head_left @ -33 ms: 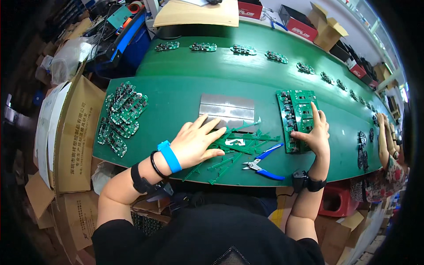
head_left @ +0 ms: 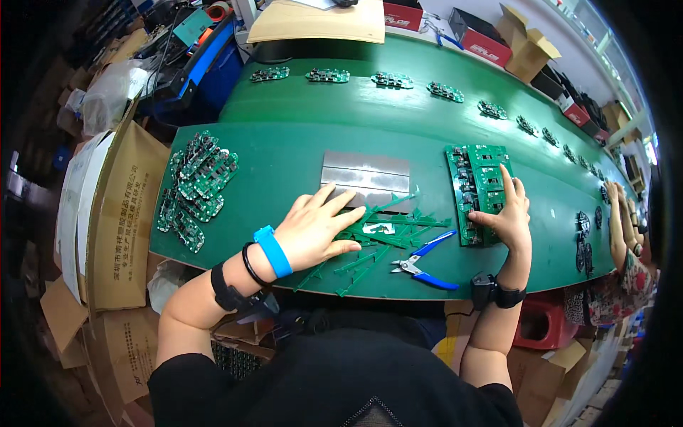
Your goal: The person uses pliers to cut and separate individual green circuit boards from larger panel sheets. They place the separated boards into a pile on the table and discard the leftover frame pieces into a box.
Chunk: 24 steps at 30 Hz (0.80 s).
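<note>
My left hand point(head_left: 313, 226) lies palm down with fingers spread. Its fingertips reach the near edge of a flat grey metal plate point(head_left: 366, 171), and its thumb side is over a heap of thin green circuit-board scrap strips point(head_left: 398, 229). Fingers stretched apart, my right hand point(head_left: 506, 213) rests on a green circuit-board panel point(head_left: 489, 183) fitted with black components; its thumb touches the panel's face. Between the hands lie blue-handled cutters point(head_left: 425, 265), jaws pointing left, apart from both hands. Cut-out circuit boards point(head_left: 203, 178) are piled at the table's left end.
Single circuit boards point(head_left: 392, 80) form a long row on the green surface point(head_left: 299, 107) beyond the table, curving right. Another person's arms point(head_left: 619, 220) are at the far right, near dark oval parts point(head_left: 583, 242). A cardboard box point(head_left: 131, 220) stands left; red-and-black boxes point(head_left: 484, 39) line the back.
</note>
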Available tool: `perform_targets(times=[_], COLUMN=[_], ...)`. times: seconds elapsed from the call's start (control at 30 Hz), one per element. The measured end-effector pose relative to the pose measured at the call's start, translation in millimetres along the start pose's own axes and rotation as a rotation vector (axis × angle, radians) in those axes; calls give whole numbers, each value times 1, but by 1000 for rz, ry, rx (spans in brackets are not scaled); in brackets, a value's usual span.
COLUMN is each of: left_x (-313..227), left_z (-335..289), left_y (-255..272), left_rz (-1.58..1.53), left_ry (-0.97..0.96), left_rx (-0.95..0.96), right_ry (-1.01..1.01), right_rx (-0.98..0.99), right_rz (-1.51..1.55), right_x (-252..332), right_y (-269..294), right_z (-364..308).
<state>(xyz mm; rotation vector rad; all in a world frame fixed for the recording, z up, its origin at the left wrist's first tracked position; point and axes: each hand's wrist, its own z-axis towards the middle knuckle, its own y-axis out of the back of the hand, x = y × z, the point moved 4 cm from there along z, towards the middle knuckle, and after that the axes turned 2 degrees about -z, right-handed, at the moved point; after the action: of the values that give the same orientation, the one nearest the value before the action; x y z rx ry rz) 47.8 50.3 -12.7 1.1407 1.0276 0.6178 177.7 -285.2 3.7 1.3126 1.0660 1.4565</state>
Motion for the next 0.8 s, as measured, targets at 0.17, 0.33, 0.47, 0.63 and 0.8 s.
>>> perform_targets(times=[0.17,0.33,0.47,0.63,0.8], left_x=[-3,-39,-55,19,40], left_z=[14,56,58,27,-21], left_y=[10,1,-1,1,32], left_rz=[-276,-1522,-1374,-2088,-2114], left_ry=[-14,243,-60,409,262], left_rx=[-43,-170,-591,-580,-653], right_ry=[-8,309,633,766,941], right_rx=[-101,-129,-17,-80,136], right_rz=[109,565,719,294,63], right_x=[-1,53,137,133,144], right_y=[17,36,16,0,-46], right_z=[-7,-34,-71,-47,-62])
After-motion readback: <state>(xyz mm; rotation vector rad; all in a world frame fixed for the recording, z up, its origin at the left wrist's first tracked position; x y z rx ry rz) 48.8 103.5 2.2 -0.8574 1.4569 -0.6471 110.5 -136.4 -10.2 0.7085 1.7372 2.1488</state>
